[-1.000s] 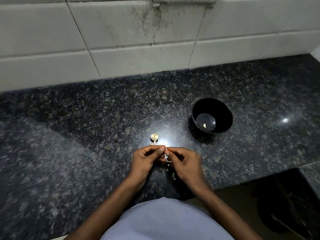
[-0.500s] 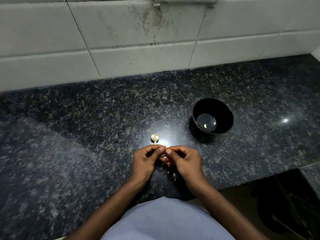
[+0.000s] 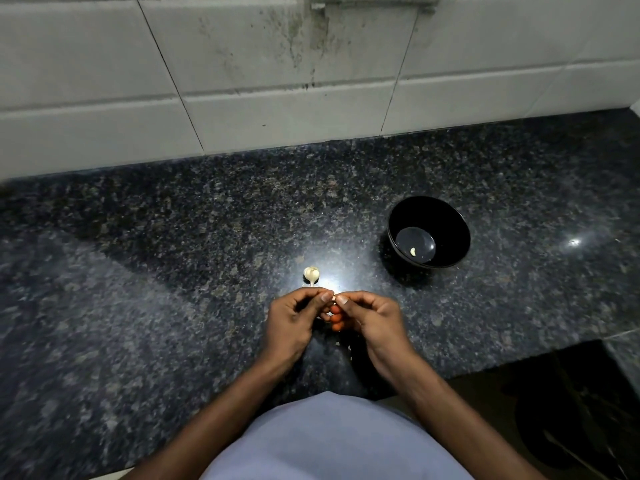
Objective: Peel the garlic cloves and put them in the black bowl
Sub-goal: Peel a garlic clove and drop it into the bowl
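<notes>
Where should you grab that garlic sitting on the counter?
Best by the round bulb of the garlic head, fingers coming down from above. Its thin stalk points toward the hands and would likely snap; the granite counter around it is bare.

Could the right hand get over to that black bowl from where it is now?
Probably yes. The black bowl stands open-topped on the counter, ahead and to the right of the right hand, with only bare counter between. The hand is busy pinching a garlic clove with the left hand.
</notes>
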